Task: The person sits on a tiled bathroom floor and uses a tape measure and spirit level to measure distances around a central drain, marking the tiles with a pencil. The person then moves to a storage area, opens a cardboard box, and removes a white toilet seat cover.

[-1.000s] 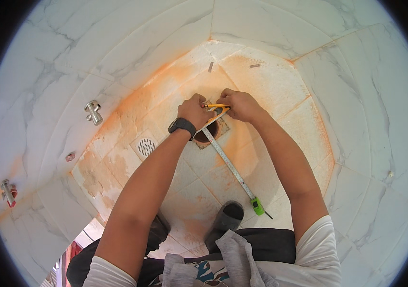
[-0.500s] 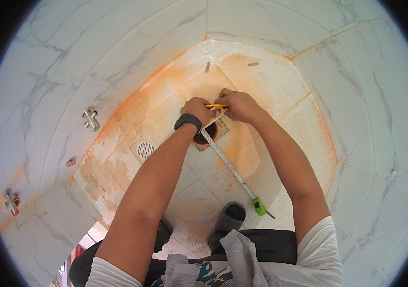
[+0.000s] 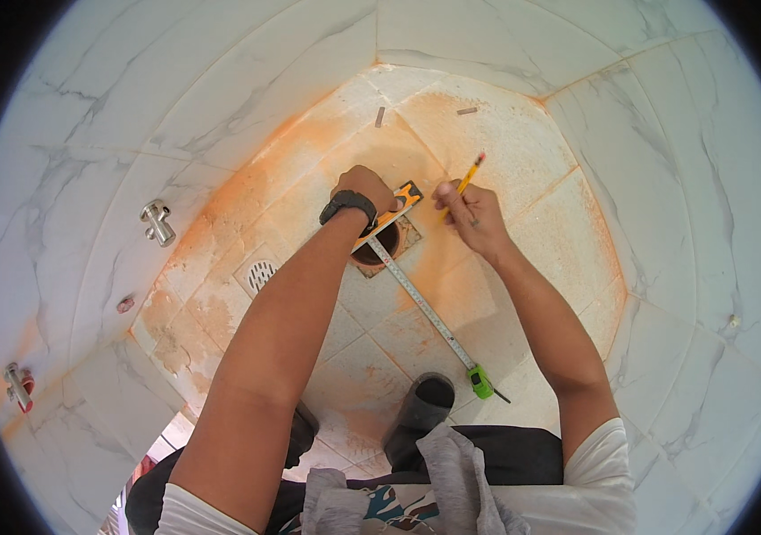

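Note:
My left hand (image 3: pixel 366 185), a dark watch on its wrist, is closed on a short orange-and-black bar that looks like a spirit level (image 3: pixel 410 193). The level lies along the edge of a round drain hole (image 3: pixel 383 242) in the floor. From beside it, a tape measure's extended blade (image 3: pixel 421 301) runs back to its green case (image 3: pixel 480 383) near my foot. My right hand (image 3: pixel 479 217) is raised to the right, apart from the level, gripping a yellow pencil (image 3: pixel 470 173) with its pink eraser end pointing up and away.
A white slotted floor grate (image 3: pixel 261 275) is left of the hole. Two small dark strips (image 3: pixel 380 117) lie farther back. Marble-patterned walls (image 3: pixel 247 85) enclose the orange-stained floor (image 3: pixel 327 165). Metal valves (image 3: pixel 157 223) stick out on the left. My grey boot (image 3: pixel 423 415) stands near the tape case.
My right hand has pulled back to the right from the level and turned, so the pencil now shows plainly. My left hand stays on the level. The tape remains extended.

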A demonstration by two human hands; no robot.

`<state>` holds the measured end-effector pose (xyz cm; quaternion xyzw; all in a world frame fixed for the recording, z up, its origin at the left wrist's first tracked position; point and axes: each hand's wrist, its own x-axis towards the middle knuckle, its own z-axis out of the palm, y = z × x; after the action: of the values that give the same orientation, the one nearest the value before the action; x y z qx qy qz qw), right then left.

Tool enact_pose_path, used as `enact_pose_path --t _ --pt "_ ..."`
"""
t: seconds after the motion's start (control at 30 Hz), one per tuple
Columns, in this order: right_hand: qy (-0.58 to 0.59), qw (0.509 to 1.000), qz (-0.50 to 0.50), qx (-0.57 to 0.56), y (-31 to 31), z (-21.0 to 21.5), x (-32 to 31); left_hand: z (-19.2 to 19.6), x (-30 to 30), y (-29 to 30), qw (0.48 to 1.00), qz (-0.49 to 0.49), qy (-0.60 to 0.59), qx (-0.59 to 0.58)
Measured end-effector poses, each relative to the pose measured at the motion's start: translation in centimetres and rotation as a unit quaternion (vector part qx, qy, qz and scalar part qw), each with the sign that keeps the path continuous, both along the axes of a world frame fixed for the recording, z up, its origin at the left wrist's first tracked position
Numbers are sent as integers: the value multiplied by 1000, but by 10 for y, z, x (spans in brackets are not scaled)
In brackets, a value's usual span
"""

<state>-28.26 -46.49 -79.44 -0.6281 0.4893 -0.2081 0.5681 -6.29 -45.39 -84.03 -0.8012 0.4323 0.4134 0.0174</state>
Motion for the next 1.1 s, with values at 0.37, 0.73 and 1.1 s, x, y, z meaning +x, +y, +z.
enact_pose_path --t 0.37,0.73,1.1 --pt "-34 998 39 -47 13 -28 6 14 -4 -7 998 -39 -4 56" --pt "-88 996 15 20 16 -44 3 7 -2 -4 999 -8 20 48" --pt "-46 996 -41 -60 12 -31 -1 1 -7 3 1000 8 -13 -8"
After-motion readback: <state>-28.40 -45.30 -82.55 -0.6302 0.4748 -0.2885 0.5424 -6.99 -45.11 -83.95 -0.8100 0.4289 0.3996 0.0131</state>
